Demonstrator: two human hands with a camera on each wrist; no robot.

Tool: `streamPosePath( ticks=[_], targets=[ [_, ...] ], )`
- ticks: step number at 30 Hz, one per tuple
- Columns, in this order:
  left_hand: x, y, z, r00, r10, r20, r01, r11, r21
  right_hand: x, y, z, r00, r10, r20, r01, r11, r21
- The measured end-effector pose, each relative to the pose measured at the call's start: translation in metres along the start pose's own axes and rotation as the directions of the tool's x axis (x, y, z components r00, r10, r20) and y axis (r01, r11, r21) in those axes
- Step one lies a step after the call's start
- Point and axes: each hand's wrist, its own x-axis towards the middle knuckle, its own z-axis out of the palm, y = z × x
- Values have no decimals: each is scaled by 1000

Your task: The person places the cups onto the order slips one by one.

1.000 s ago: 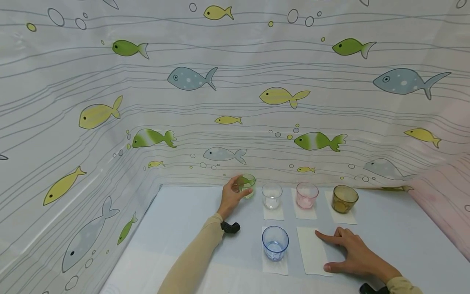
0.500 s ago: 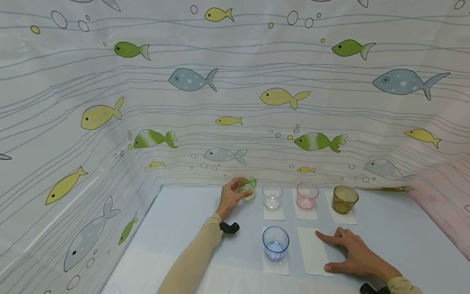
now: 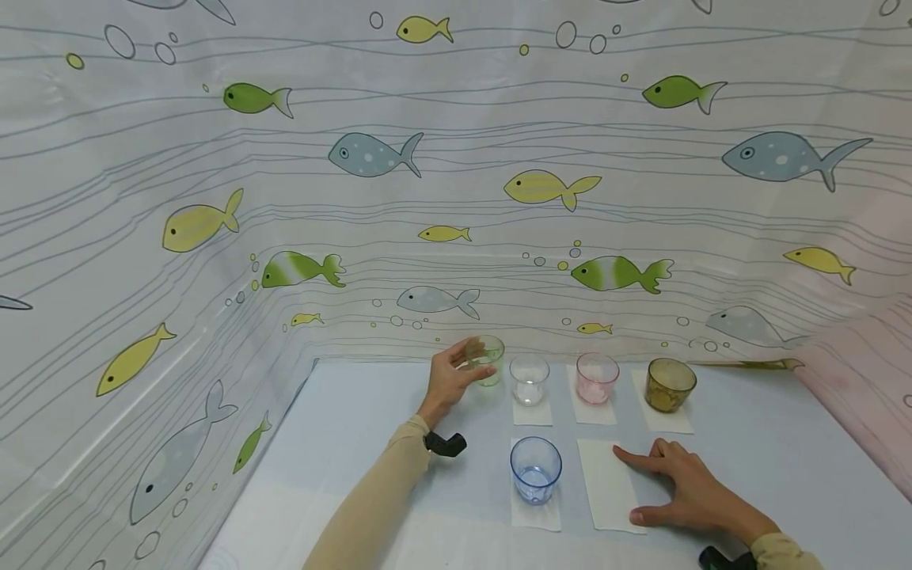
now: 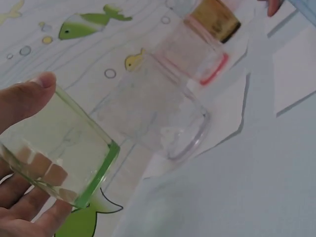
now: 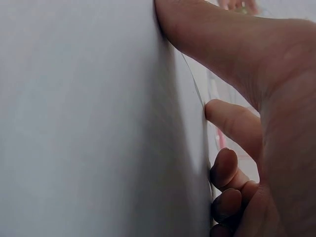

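Observation:
At the back of the table, my left hand grips a pale green glass, thumb on the near side and fingers round the far side. The left wrist view shows this see-through glass with its thick green base; it looks raised off the table. Just to its right stands a clear glass on a white paper slip. My right hand rests at the front right, with index finger and thumb stretched out to the right edge of a bare white paper slip. Its other fingers are bent against the table.
A pink glass and an amber glass stand in the back row on paper slips. A blue glass stands on a slip in front of the clear one. A fish-printed sheet rises behind the pale table.
My left hand has shifted the green glass slightly right, toward the clear glass. The right hand and the other glasses keep their places.

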Motion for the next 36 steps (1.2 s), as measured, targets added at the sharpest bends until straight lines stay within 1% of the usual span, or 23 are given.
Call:
streamPosePath(
  ticks=[4,8,16,20,24,30,34,36],
  targets=[
    [-5,11,3,1000,27,12,-27,1000,9,0,-1,-1,1000,16,14,-16,1000,12],
    [-9,24,7,998,53,29,-53,999,8,-1,-3,-2,1000,15,17,-15,1000,20],
    [-17,48,13,994,87,65,-85,996,-32,-2,-3,-1,1000,5,4,-5,1000,5],
    [-21,59,18,990,114,82,-110,992,-57,-1,-2,-1,1000,12,9,-12,1000,21],
    [-27,67,24,985,138,101,-129,987,-94,0,0,0,1000,2,6,-2,999,40],
    [-38,77,36,975,180,128,-167,980,-107,0,2,1,999,-34,-24,34,999,33],
    [-46,81,46,975,179,134,-164,980,-116,0,2,1,999,-28,-29,29,999,18],
    [-50,83,51,974,179,136,-161,978,-134,0,2,1,999,-29,-31,29,1000,10]
  ],
)
